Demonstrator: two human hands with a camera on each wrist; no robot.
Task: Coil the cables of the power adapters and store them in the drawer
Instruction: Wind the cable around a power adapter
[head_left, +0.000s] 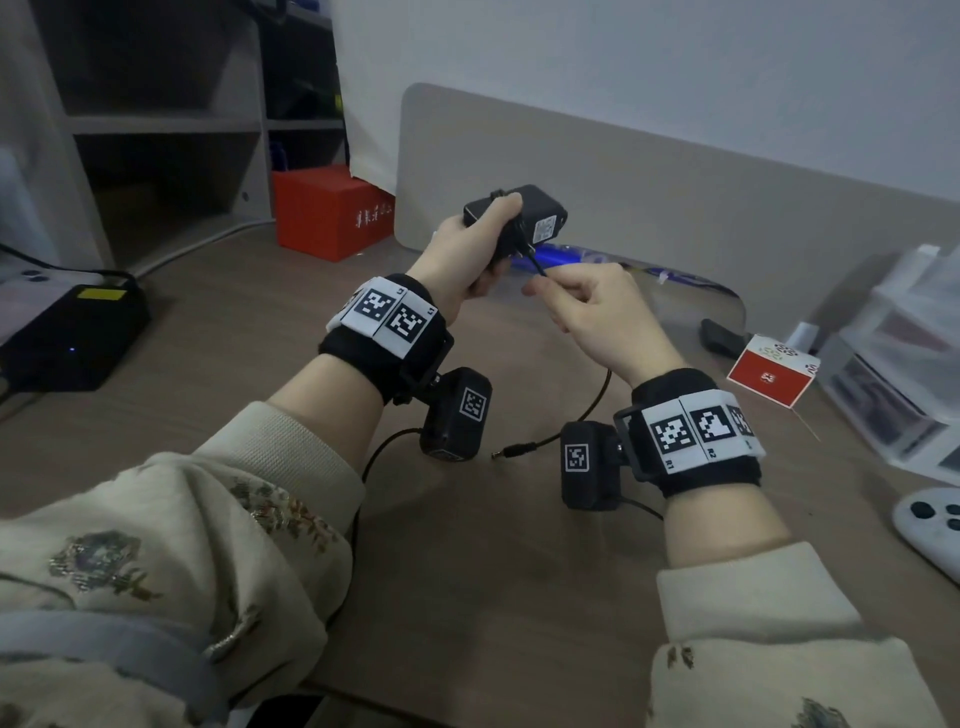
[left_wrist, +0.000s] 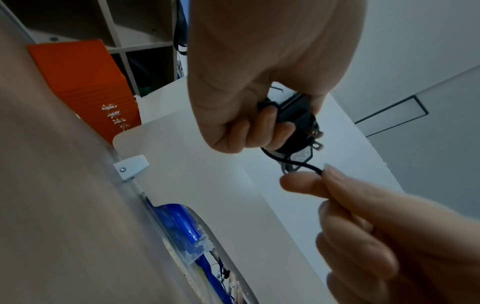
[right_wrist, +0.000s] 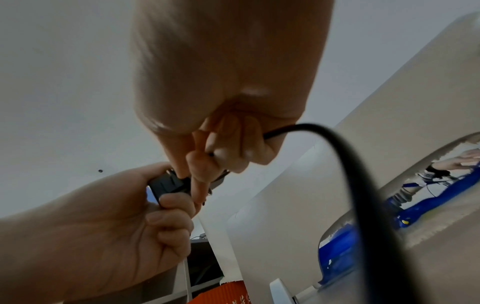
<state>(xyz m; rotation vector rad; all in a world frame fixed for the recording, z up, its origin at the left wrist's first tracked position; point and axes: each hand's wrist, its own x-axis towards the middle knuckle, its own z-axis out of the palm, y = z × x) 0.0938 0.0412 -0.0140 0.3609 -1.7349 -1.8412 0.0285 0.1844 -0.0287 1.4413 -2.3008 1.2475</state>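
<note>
My left hand (head_left: 470, 244) grips a black power adapter (head_left: 535, 213) in the air above the desk; its prongs (left_wrist: 317, 139) show in the left wrist view. My right hand (head_left: 587, 304) pinches the adapter's thin black cable (head_left: 537, 265) just below the adapter, between thumb and forefinger (left_wrist: 306, 182). The cable (right_wrist: 363, 185) runs on under my right palm, hangs down to the desk and ends in a barrel plug (head_left: 511, 451) lying between my wrists. No drawer is in view.
A grey desk divider (head_left: 649, 197) stands behind the hands. A red box (head_left: 327, 213) sits back left, a black device (head_left: 67, 338) at left. At right are a small red-and-white carton (head_left: 769, 376), clear plastic drawers (head_left: 904, 358) and a white controller (head_left: 930, 525).
</note>
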